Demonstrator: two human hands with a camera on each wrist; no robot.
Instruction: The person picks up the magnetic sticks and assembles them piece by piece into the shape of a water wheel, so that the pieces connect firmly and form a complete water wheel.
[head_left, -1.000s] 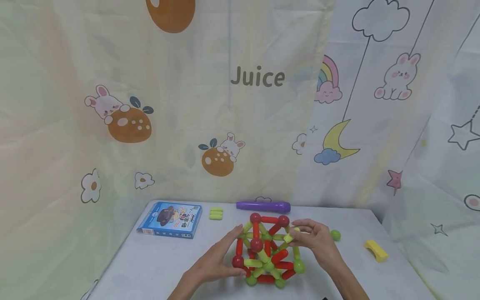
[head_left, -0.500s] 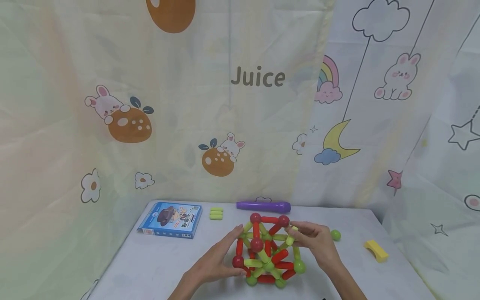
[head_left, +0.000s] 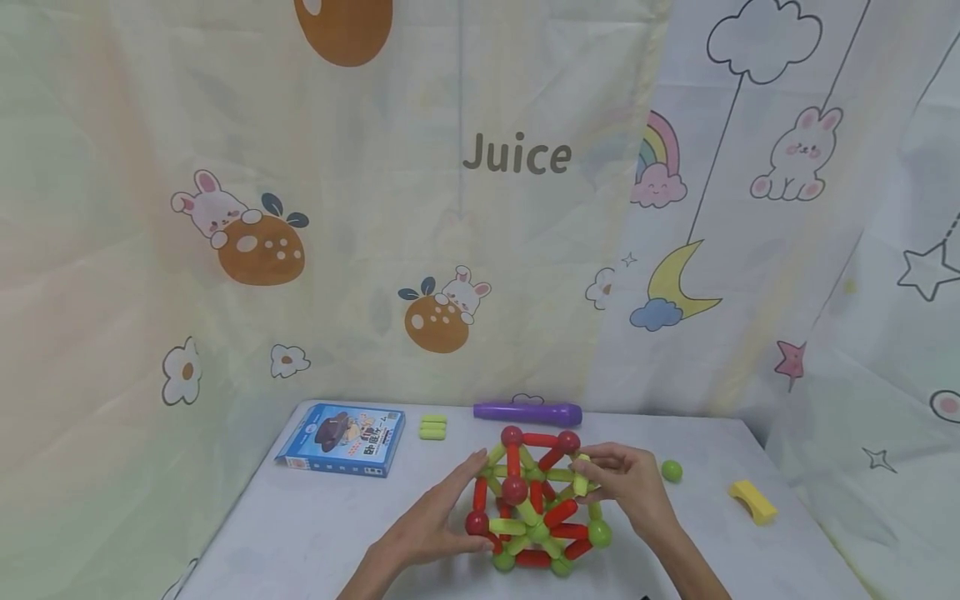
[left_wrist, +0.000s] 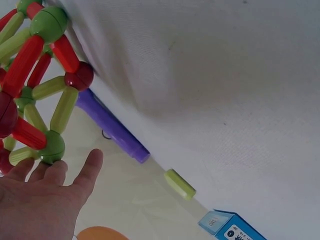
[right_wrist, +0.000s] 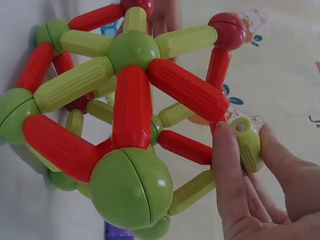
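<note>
A ball-and-rod building toy model [head_left: 536,530] of red and yellow-green rods joined by red and green balls stands on the table. Along its left side my left hand [head_left: 423,518] holds it, thumb low and fingers higher up; the left wrist view has fingertips right at a green ball [left_wrist: 51,147]. On the other side, my right hand [head_left: 633,487] pinches a loose yellow-green rod [right_wrist: 249,144] between thumb and finger. A round recess shows in that rod's end. It stands nearly upright in the head view, close to the free end of a red rod [right_wrist: 190,90].
Several spare yellow-green rods [head_left: 432,427] lie at the back, between a blue box [head_left: 343,439] and a purple microphone-shaped toy [head_left: 527,413]. A loose green ball [head_left: 672,471] and a yellow arch-shaped block [head_left: 753,502] are on the right. A printed curtain [head_left: 360,242] hangs behind the table.
The pinched rod has turned from slanted to nearly upright, and my right hand has shifted slightly with it. My left hand and the model have hardly moved.
</note>
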